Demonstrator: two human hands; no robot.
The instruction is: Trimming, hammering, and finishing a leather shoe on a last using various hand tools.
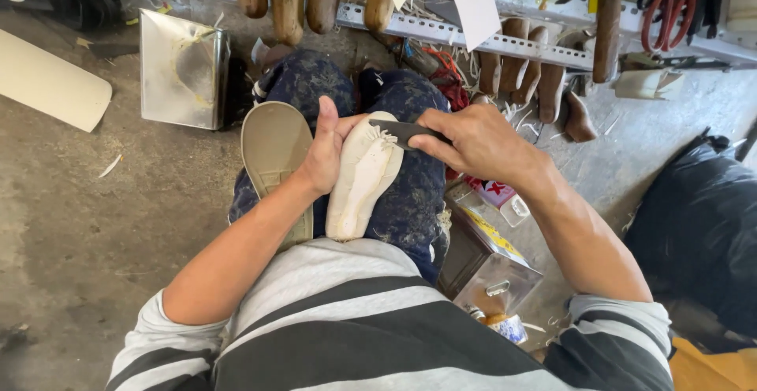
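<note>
White shoe sole is being steadied on the lap by the left hand, thumb pressed on it. Dark knife is being pinched in the right hand; shallow strokes are being advised, blade angled away from the thumb.

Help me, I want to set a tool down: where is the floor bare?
Bare concrete floor lies left of the lap, below the square metal tin and cream board. Crowded: right side, with metal can and black bag.
</note>
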